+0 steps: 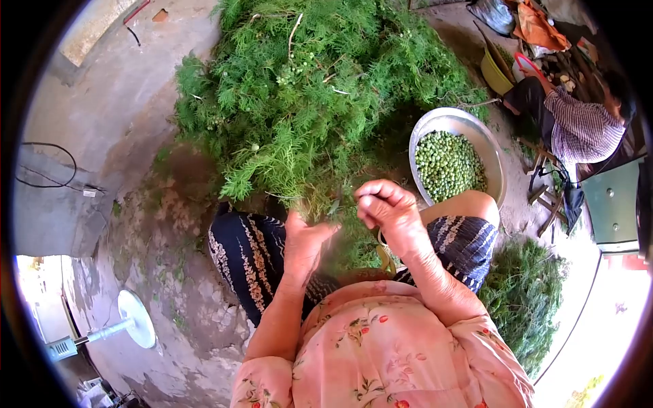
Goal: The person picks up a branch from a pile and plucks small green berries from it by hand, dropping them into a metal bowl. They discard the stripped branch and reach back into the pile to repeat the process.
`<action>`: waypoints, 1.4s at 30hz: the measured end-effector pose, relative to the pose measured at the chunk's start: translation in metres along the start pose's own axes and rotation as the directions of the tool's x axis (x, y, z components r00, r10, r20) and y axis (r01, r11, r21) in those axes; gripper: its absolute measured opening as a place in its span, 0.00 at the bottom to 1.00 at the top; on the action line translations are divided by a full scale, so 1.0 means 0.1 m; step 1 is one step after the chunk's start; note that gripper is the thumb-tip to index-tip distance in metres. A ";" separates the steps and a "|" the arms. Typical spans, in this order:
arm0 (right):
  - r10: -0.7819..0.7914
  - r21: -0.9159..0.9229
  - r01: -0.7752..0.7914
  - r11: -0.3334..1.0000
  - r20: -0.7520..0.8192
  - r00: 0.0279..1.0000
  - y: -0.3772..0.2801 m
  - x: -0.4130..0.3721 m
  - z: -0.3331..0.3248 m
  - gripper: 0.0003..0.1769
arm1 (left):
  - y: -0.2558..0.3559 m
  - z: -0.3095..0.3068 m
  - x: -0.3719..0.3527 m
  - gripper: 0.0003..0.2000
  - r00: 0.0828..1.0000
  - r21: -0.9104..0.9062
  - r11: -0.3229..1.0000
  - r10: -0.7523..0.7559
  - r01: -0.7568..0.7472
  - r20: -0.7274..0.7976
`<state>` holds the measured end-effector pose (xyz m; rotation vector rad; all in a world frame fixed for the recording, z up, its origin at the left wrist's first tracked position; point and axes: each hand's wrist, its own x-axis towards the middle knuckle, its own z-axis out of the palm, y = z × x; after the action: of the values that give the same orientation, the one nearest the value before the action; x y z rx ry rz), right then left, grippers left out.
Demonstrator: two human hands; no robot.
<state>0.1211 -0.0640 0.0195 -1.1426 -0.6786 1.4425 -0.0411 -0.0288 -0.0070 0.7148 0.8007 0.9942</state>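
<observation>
My left hand [305, 241] is closed on the base of a leafy green sprig [282, 166] that points up toward a big pile of cut branches [306, 75]. To its right, my right hand [391, 214] is raised with fingers curled together; whatever it may hold is too small to make out. Just beyond that hand stands a round metal basin [496, 166] with many small green cones [449, 163] inside. Loose green bits lie on the ground between my knees.
Another person [578, 122] sits at the upper right by a yellow basin [495, 75]. A second heap of greenery [524, 299] lies right of my knee. At the lower left is a pale round stand base [137, 319]. A green cabinet [615, 204] stands far right.
</observation>
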 end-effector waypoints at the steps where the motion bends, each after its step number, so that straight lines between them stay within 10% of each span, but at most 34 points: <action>1: -0.232 -0.245 0.240 0.939 0.060 0.971 0.06 0.01 0.04 0.06 | 0.01 0.03 0.00 0.26 1.000 0.004 1.000 0.004 -0.004 0.008; 2: -0.428 -0.454 0.458 0.764 0.173 0.887 0.13 0.03 0.10 0.07 | -0.01 0.02 0.02 0.26 0.999 0.031 0.999 0.017 -0.018 0.029; 9: -0.392 -0.615 0.443 0.652 0.226 0.891 0.31 0.11 0.18 0.13 | -0.06 -0.04 0.06 0.29 0.999 0.061 0.998 -0.029 0.027 0.038; 21: -0.230 -0.514 0.247 0.822 0.096 0.968 0.35 0.13 0.06 0.16 | 0.00 -0.10 0.00 0.32 0.984 -0.025 0.984 -0.176 0.176 -0.016; 42: -0.445 -0.651 0.451 0.611 0.189 0.875 0.47 0.04 0.09 0.16 | -0.11 -0.05 0.00 0.31 0.989 -0.090 0.988 -0.121 0.128 0.081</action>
<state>0.0945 -0.0682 -0.0203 -1.3759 -1.4755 0.7501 -0.0410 -0.0321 -0.0185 0.6091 0.7190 0.8815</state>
